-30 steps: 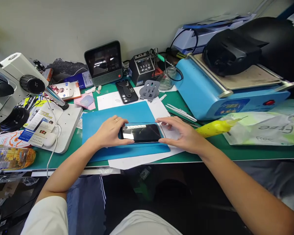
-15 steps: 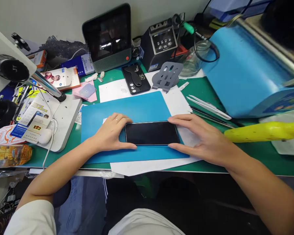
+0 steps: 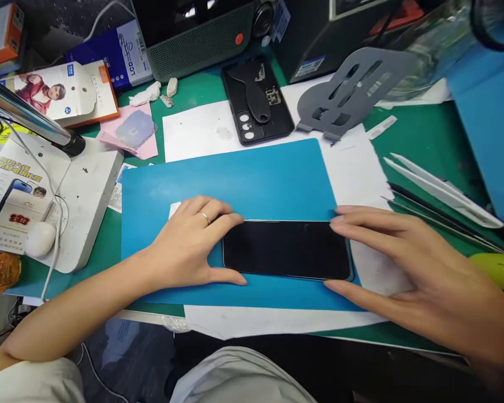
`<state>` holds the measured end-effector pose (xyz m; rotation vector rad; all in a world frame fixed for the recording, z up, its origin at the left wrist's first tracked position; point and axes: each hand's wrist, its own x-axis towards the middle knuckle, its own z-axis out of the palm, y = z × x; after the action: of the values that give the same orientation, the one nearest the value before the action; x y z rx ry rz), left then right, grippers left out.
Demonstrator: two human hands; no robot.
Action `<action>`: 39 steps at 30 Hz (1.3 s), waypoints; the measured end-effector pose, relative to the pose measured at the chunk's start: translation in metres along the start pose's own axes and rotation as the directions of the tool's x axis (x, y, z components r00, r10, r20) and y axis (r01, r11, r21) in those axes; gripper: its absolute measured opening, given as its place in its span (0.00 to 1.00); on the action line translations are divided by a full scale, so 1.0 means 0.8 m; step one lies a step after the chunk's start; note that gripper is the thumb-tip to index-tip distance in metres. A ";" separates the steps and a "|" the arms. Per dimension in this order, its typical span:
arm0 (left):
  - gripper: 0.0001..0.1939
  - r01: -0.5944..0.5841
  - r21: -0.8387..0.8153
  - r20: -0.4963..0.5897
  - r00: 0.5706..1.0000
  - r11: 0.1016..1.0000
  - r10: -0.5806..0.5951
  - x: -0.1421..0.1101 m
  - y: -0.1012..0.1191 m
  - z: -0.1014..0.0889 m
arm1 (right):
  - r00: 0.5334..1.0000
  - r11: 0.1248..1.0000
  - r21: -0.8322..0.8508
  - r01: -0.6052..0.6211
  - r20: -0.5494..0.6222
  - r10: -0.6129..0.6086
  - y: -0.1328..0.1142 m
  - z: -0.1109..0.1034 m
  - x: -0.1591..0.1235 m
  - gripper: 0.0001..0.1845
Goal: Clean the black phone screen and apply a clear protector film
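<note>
A smartphone lies flat on the blue mat, its dark screen facing up. My left hand, with a ring on one finger, holds the left end, thumb at the near edge and index finger at the far edge. At the right end my right hand spans the phone the same way, fingertips on the far corner and thumb against the near corner. The phone's underside is hidden. Beyond the mat lies a black phone case with a strap on its back.
A grey slotted stand sits behind the mat. White tweezers and darker tools lie to the right, near a yellow object. On the left is a white lamp base with boxes on it. White paper shows under the mat.
The view has moved closer and tilted down over the mat. Both hands keep their hold at the phone's two ends, and the phone stays flat on the mat.
</note>
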<state>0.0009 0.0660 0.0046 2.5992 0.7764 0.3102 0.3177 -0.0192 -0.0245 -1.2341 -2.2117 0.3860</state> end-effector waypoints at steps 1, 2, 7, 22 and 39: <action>0.43 0.001 0.002 0.006 1.000 1.000 -0.001 0.000 0.000 0.000 | 1.000 1.000 -0.007 -0.011 0.004 0.011 0.000 0.000 -0.001 0.41; 0.43 0.001 0.002 0.011 1.000 1.000 -0.001 0.000 0.001 0.000 | 1.000 1.000 -0.012 -0.023 0.005 0.023 0.001 -0.001 -0.002 0.42; 0.42 0.023 -0.006 0.032 0.999 1.000 -0.023 0.000 0.001 -0.001 | 0.998 0.998 -0.020 -0.053 0.016 0.054 0.006 -0.002 -0.010 0.42; 0.39 0.011 -0.026 0.050 0.999 1.000 -0.010 -0.002 0.001 -0.003 | 0.980 0.978 0.067 -0.195 0.053 0.192 0.007 0.002 -0.025 0.35; 0.36 0.010 -0.078 0.057 0.998 0.997 -0.005 -0.005 -0.002 -0.004 | 0.961 0.961 0.025 -0.274 0.051 0.273 0.017 0.005 -0.037 0.47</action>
<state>-0.0042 0.0660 0.0059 2.5196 0.7394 0.2578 0.3366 -0.0372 -0.0443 -1.5329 -2.0672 0.5617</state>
